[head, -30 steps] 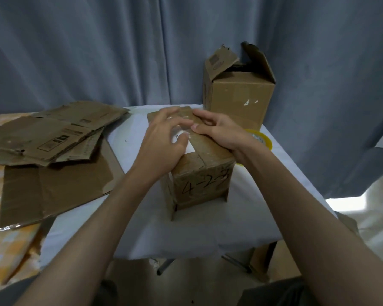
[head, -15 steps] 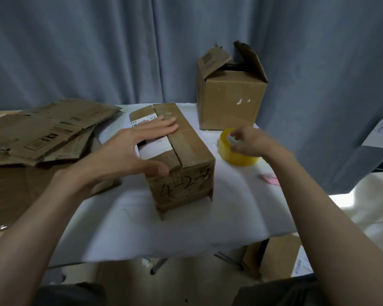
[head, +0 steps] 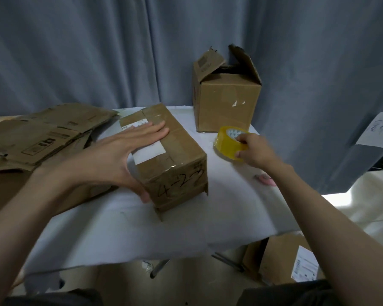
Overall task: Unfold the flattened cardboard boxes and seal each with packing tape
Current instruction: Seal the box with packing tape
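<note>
Box [head: 170, 155]: flaps closed, left hand [head: 111, 157] flat on top. Right hand [head: 253, 149] has left it, now gripping tape roll [head: 229, 142]; sealing next.

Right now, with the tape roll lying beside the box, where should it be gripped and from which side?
Grip the tape roll through its hole and across the yellow outer band, coming from above on the near right. It lies nearly flat, hole up, and the right hand already holds it this way.
</note>
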